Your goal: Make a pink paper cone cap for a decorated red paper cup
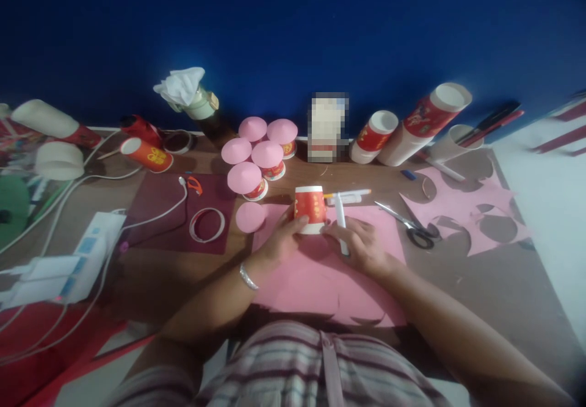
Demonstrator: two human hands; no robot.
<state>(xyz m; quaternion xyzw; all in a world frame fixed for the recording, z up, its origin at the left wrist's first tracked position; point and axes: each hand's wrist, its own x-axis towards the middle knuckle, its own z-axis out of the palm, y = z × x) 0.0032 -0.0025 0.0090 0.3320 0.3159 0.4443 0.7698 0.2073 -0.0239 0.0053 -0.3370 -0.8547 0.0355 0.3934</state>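
Two hands meet at the middle of the brown table [151,273]. The left hand [281,239] is closed around a red paper cup [310,209], which stands upside down on a pink paper sheet [302,279], and the right hand [359,245] grips a white pen [341,221] whose tip sits just beside the cup's rim. If the left hand's hold loosens, I would expect the light cup to skate on the smooth sheet and the pen line to wander; pressing too hard could dent the thin wall. Scissors [409,225] lie to the right, near the working wrist, and could be knocked. Five pink-capped cups [260,154] cluster farther back, and a loose pink disc [249,216] lies left of the cup. Behind everything stands a deep blue wall [293,28]; the light is dim.
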